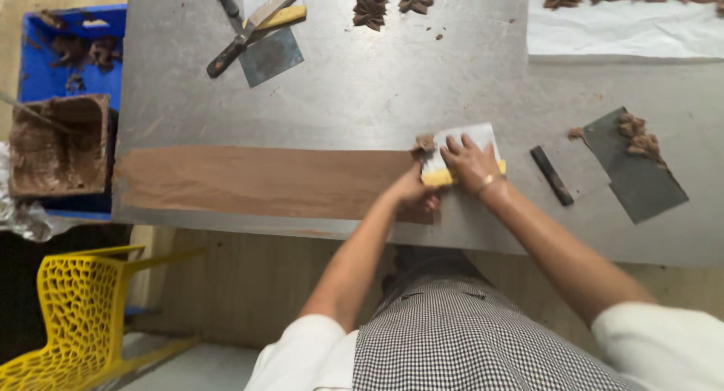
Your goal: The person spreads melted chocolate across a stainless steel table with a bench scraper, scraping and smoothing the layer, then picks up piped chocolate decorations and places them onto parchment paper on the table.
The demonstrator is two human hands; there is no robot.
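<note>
A long band of brown chocolate (264,181) is spread flat along the near edge of a steel table (362,97). At its right end both my hands hold a wide scraper with a pale blade and a yellow grip (461,144). My right hand (471,165) presses down on top of the blade. My left hand (416,191) grips it from the left and below, at the end of the band. A lump of chocolate (424,143) clings to the blade's left corner.
A metal scraper with chocolate curls (637,161) and a dark stick (552,175) lie right. Knives and a scraper (260,29) lie at the back, with star-shaped chocolate pieces (392,0) and white paper (626,29). A chocolate-smeared tub (56,146), blue crate (72,48) and yellow chair (72,315) stand left.
</note>
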